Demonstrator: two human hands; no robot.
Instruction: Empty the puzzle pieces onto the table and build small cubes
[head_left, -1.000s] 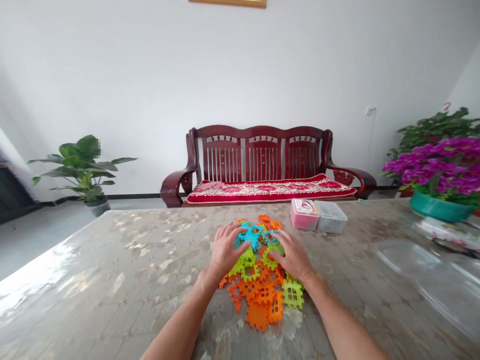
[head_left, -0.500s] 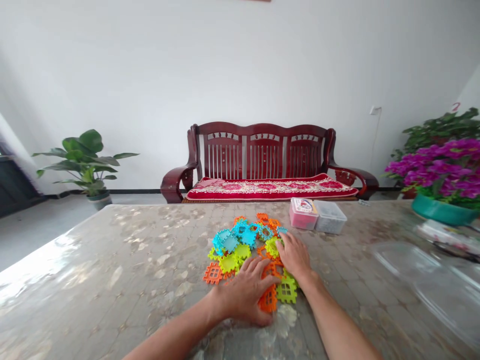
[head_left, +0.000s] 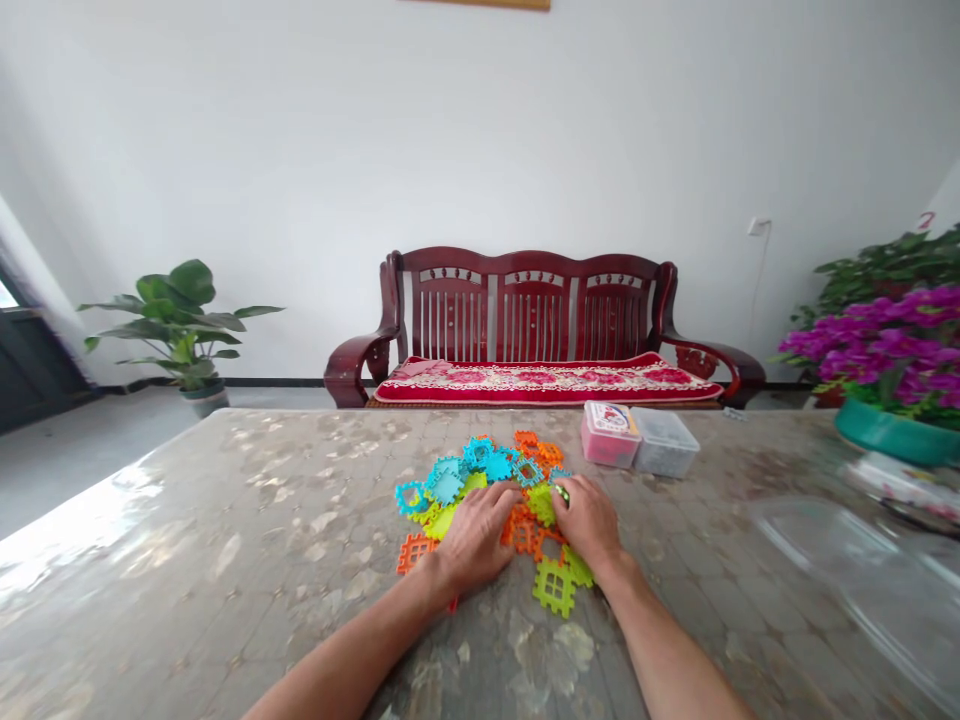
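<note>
A loose pile of flat plastic interlocking building tiles with notched edges lies mid-table. Blue tiles [head_left: 445,482] are at the back left, orange tiles [head_left: 523,530] in the middle, and a green tile [head_left: 555,587] with a window pattern sits at the front. My left hand [head_left: 476,535] rests palm down over the pile with fingers stretched forward, covering some tiles. At the pile's right side, my right hand [head_left: 590,520] has its fingers curled in, with a bit of a green tile [head_left: 561,492] showing at the fingertips.
Behind the pile stand a pink-filled plastic box [head_left: 610,436] and a clear box [head_left: 664,442]. Clear plastic lids [head_left: 832,550] lie at the right, near a teal pot [head_left: 892,430] of purple flowers. A wooden bench [head_left: 532,290] is beyond the table.
My left hand has moved forward and left over the pile, uncovering orange tiles. A blue tile now shows at the pile's left edge. My right hand's fingers have curled in.
</note>
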